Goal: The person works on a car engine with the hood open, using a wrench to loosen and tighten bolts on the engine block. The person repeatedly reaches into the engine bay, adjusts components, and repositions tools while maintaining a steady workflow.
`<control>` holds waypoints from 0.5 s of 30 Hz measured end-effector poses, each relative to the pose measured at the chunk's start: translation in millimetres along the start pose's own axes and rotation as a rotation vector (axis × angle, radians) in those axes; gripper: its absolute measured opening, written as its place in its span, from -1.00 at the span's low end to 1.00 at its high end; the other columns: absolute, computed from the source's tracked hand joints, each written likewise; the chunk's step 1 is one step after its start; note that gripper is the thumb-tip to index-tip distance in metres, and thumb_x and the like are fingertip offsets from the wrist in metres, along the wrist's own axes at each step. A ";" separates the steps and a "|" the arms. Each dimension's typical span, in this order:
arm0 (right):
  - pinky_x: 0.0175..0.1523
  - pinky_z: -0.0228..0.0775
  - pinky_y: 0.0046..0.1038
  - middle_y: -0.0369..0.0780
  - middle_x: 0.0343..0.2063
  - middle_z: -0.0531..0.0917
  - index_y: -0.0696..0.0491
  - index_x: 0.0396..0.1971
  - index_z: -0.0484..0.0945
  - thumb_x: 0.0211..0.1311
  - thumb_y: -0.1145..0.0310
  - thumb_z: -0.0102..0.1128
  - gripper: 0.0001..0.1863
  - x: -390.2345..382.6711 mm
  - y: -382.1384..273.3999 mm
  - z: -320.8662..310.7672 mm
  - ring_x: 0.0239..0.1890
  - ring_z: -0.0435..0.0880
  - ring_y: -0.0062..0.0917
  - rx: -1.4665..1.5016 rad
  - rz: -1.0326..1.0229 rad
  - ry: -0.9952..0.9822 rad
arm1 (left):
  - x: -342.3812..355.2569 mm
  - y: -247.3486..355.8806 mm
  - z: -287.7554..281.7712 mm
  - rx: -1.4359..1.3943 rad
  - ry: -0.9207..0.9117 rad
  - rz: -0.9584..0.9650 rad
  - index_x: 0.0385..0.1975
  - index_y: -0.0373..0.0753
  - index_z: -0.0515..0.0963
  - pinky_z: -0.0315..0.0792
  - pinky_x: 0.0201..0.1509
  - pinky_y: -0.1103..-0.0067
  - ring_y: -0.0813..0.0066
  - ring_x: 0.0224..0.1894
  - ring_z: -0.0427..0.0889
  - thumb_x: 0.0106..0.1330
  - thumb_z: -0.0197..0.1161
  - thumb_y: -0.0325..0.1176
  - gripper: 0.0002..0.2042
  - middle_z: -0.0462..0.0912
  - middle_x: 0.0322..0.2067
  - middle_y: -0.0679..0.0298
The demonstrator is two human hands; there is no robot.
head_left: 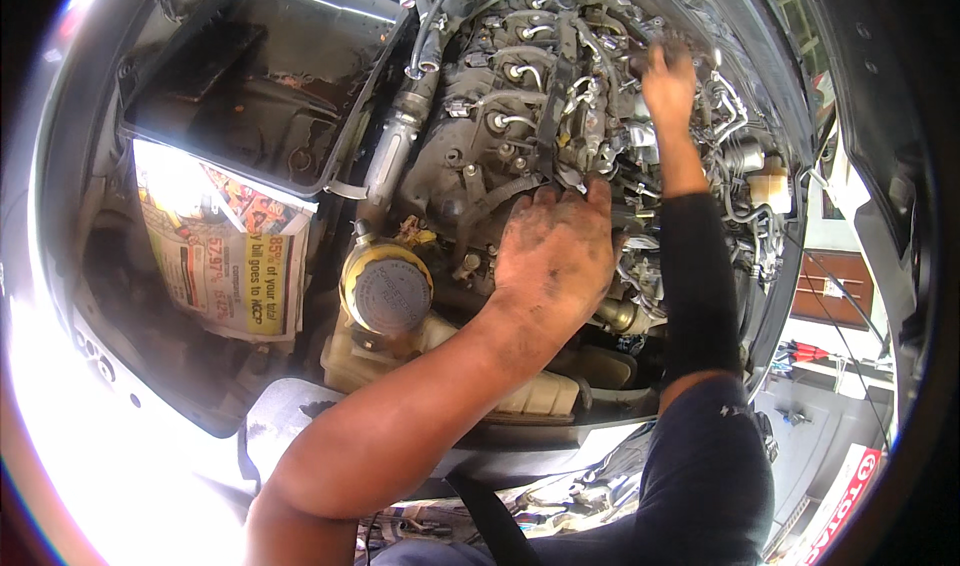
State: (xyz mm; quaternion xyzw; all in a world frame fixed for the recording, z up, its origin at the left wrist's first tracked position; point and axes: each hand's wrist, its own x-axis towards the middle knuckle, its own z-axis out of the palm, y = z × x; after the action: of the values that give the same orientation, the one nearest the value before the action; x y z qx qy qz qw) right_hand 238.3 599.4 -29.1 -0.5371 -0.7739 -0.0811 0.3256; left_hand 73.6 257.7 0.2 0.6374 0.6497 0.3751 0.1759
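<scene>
L hand point(553, 256) flat on engine point(480, 156), grip wide, holding nothing, just right of yellow cap point(388, 291). R hand point(668, 86) reaches far-side hoses point(725, 116); its grip: can't tell.

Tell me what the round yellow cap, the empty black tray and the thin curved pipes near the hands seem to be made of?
The cap looks like moulded plastic: yellow rim, dull grey top, dusty. The tray seems to be black plastic too, matt, with a moulded rim and rusty smears. The pipes look like bare metal, since they shine silvery under the grime. The left hand rests on the engine; the right hand reaches further in.
</scene>
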 end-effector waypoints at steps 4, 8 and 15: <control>0.21 0.58 -0.20 0.00 0.01 0.77 0.18 0.17 0.70 0.71 0.34 0.10 -0.70 -94.5 2.9 -84.4 0.08 0.77 -0.13 0.145 -0.188 -0.018 | 6.1 1.2 -3.7 -0.029 -0.067 -0.030 0.23 -0.33 0.56 0.63 0.21 0.11 -0.07 0.01 0.79 0.52 0.37 0.01 -0.46 0.79 -0.15 -0.07; -0.04 0.65 -0.09 0.12 -0.16 0.76 0.22 0.17 0.64 0.71 0.24 0.14 -0.65 -186.4 -11.0 -171.1 -0.08 0.79 0.05 0.138 -0.006 -0.110 | 9.4 3.3 -9.4 0.003 -0.110 -0.050 0.19 -0.35 0.55 0.64 0.19 0.04 -0.17 0.04 0.78 0.50 0.39 0.07 -0.42 0.77 -0.12 -0.16; 0.00 0.55 -0.02 0.12 -0.23 0.72 0.26 -0.11 0.66 0.61 0.38 0.24 -0.78 -243.4 -22.2 -213.0 -0.17 0.70 0.11 0.302 0.002 -0.130 | 15.3 9.6 -18.3 0.145 -0.136 -0.026 0.33 -0.36 0.52 0.59 0.31 0.00 -0.33 0.19 0.70 0.48 0.41 0.17 -0.29 0.66 0.16 -0.30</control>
State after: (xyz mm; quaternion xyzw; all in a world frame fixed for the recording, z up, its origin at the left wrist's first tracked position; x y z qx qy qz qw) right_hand 358.8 299.5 -3.0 -0.4870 -0.7963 0.0713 0.3518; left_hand 65.5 266.6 22.8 0.6640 0.6698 0.2808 0.1778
